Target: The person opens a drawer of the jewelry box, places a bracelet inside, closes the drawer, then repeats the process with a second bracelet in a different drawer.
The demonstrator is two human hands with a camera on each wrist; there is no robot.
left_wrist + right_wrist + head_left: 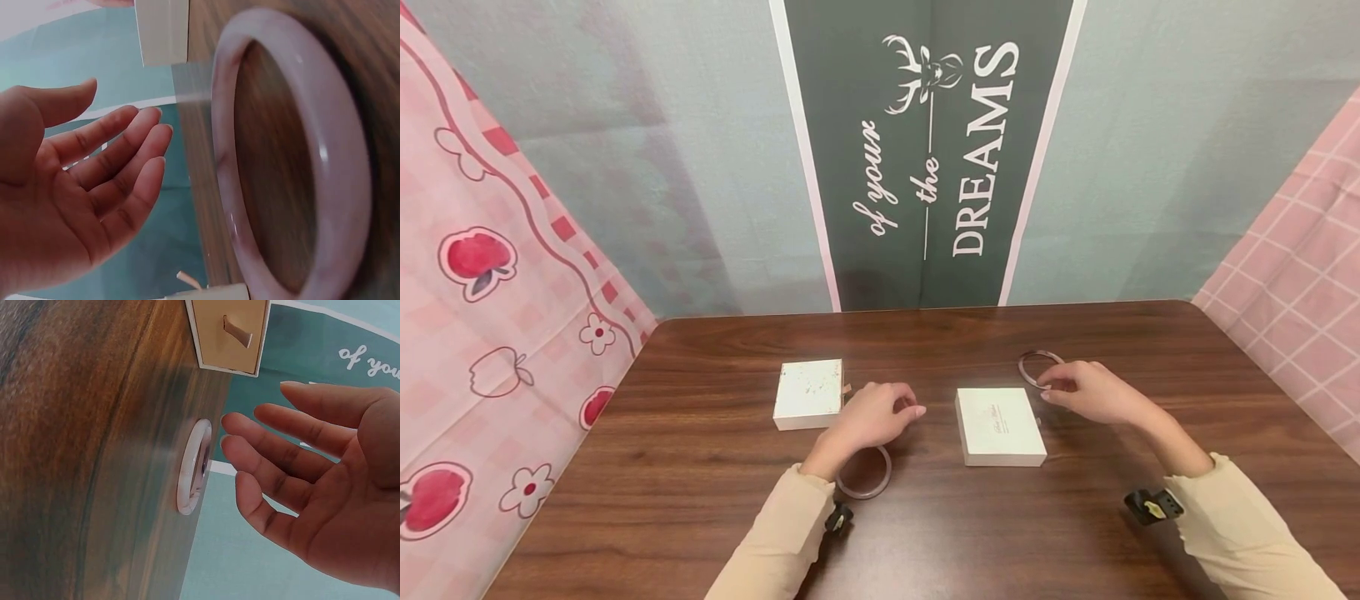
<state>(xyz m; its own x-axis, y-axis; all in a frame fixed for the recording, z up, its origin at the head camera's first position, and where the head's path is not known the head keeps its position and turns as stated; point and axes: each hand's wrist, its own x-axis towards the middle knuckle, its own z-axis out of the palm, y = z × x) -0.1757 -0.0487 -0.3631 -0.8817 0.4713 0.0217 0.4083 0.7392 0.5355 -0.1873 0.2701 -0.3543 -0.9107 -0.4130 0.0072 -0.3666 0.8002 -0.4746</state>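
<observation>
My left hand [872,412] hovers over the table with loosely bent fingers and nothing in them. Below its wrist lies a pale purple bangle [865,497], which looms large as a glossy ring [340,169] in the left wrist view. Just left of this hand is a white box with gold specks [808,390]. My right hand [1097,392] is beside a second bangle [1032,379] at the right; the right wrist view shows a gap between its fingers and that bangle [186,481]. Between the hands sits a white box with small lettering [1000,427].
Everything lies on a brown wood-grain table [700,500]. A grey-green cloth with a dark lettered panel [925,283] hangs behind its far edge. Pink patterned cloths flank the left and right. A small ribbon tab [237,331] sticks out of one box's side.
</observation>
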